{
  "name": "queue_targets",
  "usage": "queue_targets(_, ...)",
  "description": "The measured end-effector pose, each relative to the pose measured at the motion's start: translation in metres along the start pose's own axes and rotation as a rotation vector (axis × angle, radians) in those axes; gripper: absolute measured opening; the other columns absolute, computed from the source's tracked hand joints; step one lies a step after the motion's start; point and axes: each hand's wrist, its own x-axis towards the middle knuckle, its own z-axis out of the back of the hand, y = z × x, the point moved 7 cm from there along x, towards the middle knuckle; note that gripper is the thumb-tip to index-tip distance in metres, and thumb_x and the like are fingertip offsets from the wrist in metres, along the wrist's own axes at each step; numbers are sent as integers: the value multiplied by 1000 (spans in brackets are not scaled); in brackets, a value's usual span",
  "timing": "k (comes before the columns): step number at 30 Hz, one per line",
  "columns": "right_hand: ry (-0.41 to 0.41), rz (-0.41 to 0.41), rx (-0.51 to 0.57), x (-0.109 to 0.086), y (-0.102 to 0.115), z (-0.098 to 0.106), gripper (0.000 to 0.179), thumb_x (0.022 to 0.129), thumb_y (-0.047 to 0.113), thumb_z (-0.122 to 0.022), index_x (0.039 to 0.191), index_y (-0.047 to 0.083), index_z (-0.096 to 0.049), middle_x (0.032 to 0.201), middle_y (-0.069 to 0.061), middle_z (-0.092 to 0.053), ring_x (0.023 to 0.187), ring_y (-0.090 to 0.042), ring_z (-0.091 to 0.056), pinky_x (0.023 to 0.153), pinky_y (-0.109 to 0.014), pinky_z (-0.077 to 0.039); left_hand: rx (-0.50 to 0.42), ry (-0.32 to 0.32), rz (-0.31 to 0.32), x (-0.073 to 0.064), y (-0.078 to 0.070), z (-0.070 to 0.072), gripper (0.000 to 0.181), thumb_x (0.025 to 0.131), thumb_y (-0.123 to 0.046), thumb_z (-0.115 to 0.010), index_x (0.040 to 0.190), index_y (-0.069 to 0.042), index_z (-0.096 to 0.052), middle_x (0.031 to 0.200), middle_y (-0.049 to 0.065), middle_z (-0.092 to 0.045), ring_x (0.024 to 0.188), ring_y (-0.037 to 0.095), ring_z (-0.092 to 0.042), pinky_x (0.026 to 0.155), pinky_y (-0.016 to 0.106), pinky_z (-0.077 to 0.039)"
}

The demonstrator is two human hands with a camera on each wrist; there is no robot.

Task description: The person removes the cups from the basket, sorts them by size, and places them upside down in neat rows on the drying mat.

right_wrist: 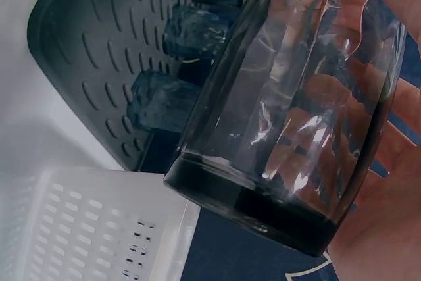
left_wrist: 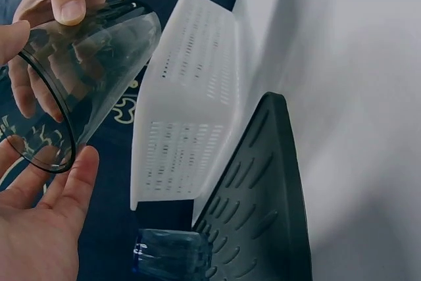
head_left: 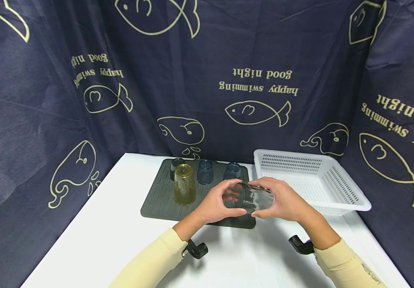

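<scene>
A smoky clear drinking glass (head_left: 253,197) lies sideways in the air between both hands, above the front right of a dark drying mat (head_left: 160,200). My left hand (head_left: 217,203) holds its mouth end, thumb below and fingers behind the glass. My right hand (head_left: 282,199) grips the base end. In the left wrist view the rim of the glass (left_wrist: 112,51) faces the left palm. The right wrist view shows its thick dark base (right_wrist: 250,205). On the mat stand an upside-down amber glass (head_left: 184,186), a small dark glass (head_left: 172,166) and two blue glasses (head_left: 205,173).
A white perforated basket (head_left: 351,200) stands on the white table (head_left: 95,236), right of the mat and beyond my right hand. Dark blue fish-print cloth (head_left: 192,80) hangs round the back and sides.
</scene>
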Motion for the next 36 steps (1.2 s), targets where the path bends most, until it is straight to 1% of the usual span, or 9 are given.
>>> queue_targets(6, 7, -33, -8, -1, 0, 1, 83, 60, 41, -100, 132, 14, -67, 119, 6, -72, 106, -13, -68, 90, -41, -59, -35, -13, -9, -1, 1, 2, 80, 81, -11, -87, 150, -9, -48, 140, 10, -59, 117, 33, -67, 99, 29, -58)
queue_targets(10, 15, -59, 2, -1, -1, 4, 84, 61, 45, -99, 133, 15, -67, 122, 5, -72, 110, -15, -69, 92, -43, -59, -63, -10, -13, -3, 0, 3, 79, 81, -10, -86, 150, -11, -47, 141, 14, -57, 117, 30, -67, 101, 29, -57)
queue_targets(14, 19, -76, 16, -3, -3, 9, 83, 62, 47, -98, 134, 18, -67, 125, 6, -72, 111, -16, -69, 93, -44, -59, -92, -19, 3, -4, -1, 5, 80, 80, -7, -86, 150, -13, -47, 142, 14, -57, 118, 26, -67, 103, 29, -56)
queue_targets(17, 9, -76, 28, -5, -6, 13, 82, 62, 45, -99, 134, 21, -67, 123, 8, -72, 107, -13, -68, 90, -42, -59, -115, -25, 19, -5, 0, 8, 81, 79, -5, -87, 150, -12, -47, 141, 10, -57, 119, 24, -66, 104, 29, -56)
queue_targets(21, -18, -59, 64, -9, -10, 16, 80, 63, 41, -99, 133, 23, -67, 120, 8, -72, 104, -11, -67, 88, -35, -58, -145, -30, 7, -7, 1, 13, 81, 79, -3, -86, 150, -10, -47, 141, 10, -57, 120, 26, -66, 105, 30, -56)
queue_targets(25, -56, -44, 122, -13, -14, 18, 76, 63, 36, -100, 131, 20, -69, 119, 6, -73, 103, -12, -67, 86, -27, -56, -164, -36, -18, -10, 1, 16, 81, 80, -2, -85, 150, -8, -46, 141, 15, -56, 119, 31, -66, 105, 33, -55)
queue_targets(29, -97, -43, 206, -16, -19, 17, 74, 62, 29, -101, 128, 17, -70, 119, 0, -74, 104, -12, -67, 86, -21, -56, -180, -40, -19, -14, 2, 19, 81, 80, 1, -84, 150, -5, -45, 140, 18, -57, 119, 35, -66, 105, 35, -56)
queue_targets(33, -133, -73, 328, -22, -27, 13, 71, 62, 18, -101, 126, 13, -70, 122, -1, -73, 109, -9, -67, 91, -18, -56, -200, -48, -25, -18, 3, 23, 80, 79, 4, -84, 149, -8, -47, 139, 20, -57, 119, 39, -64, 105, 37, -56)
queue_targets(36, -145, -106, 442, -26, -32, 8, 69, 64, 7, -98, 126, 7, -69, 125, 0, -71, 112, -12, -67, 94, -17, -55, -207, -53, -34, -20, 3, 26, 80, 79, 5, -84, 149, -10, -48, 139, 21, -57, 120, 41, -63, 105, 38, -56)
